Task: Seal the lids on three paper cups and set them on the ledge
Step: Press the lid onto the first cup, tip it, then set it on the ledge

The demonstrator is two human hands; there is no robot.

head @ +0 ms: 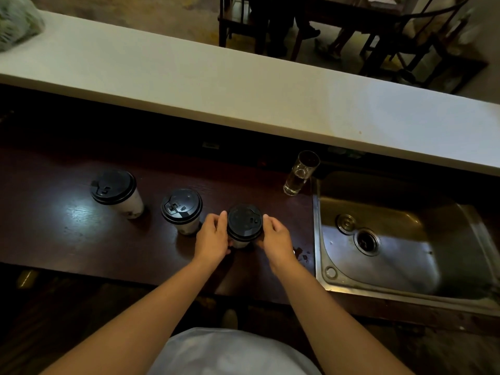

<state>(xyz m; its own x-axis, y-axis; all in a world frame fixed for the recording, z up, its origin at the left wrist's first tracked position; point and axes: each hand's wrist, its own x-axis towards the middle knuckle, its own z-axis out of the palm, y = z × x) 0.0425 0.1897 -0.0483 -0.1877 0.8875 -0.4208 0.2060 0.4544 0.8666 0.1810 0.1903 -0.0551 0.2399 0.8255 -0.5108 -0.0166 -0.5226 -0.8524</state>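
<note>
My left hand [213, 235] and right hand [276, 239] gripped the lidded cup [244, 221] nearest the sink [378, 266]. The second cup [181, 207] and third cup [113, 188], farther from the sink, wore lids too. All stood on the desk [67, 239]; the ledge [243, 104] beyond the sink held none.

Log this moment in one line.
left hand, right hand: grip black-lidded white paper cup | two lidded cups: dark wooden counter | white ledge: no cups
</note>
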